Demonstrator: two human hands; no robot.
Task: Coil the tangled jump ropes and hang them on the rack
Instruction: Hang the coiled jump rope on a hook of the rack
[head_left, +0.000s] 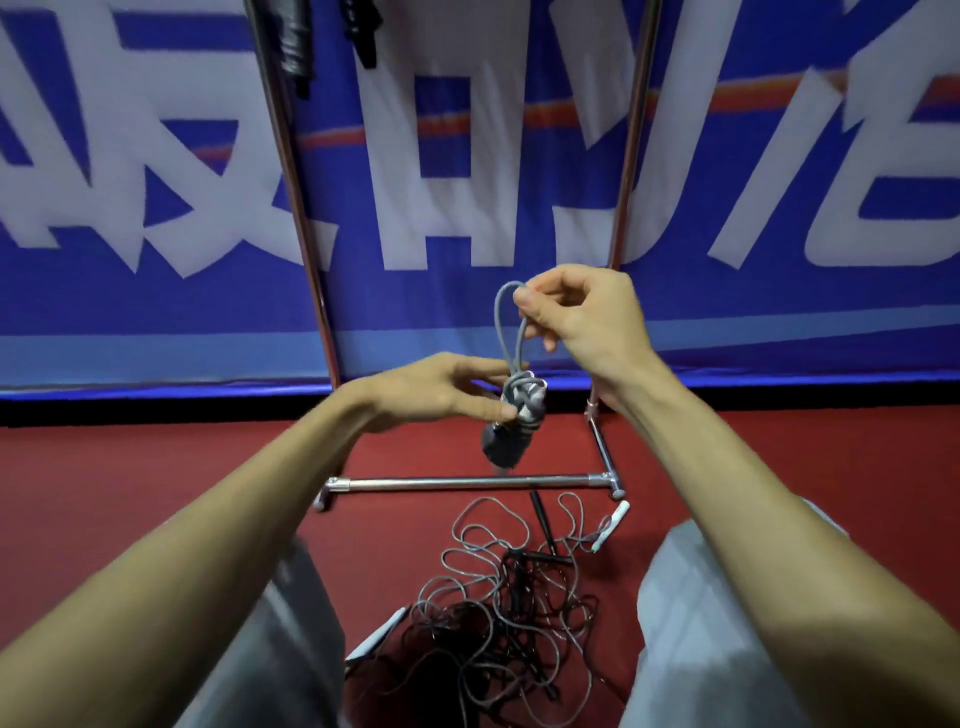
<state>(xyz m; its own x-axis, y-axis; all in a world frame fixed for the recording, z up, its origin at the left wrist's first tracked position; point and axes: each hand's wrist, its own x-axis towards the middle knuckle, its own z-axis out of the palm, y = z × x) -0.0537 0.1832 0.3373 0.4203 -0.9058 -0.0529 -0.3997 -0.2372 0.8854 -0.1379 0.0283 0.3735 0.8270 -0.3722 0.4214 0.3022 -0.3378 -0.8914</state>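
A coiled grey jump-rope bundle is held before the chrome tube rack, its top loop pinched by the right hand, its wraps by the left hand. Its dark lower end is blurred; the rack's top is cut off.

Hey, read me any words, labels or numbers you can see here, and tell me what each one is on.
On the blue banner: large white characters, cut off at the top edge and blurred, not readable.
On the coiled rope, tangled ropes and rack: no lettering shows.
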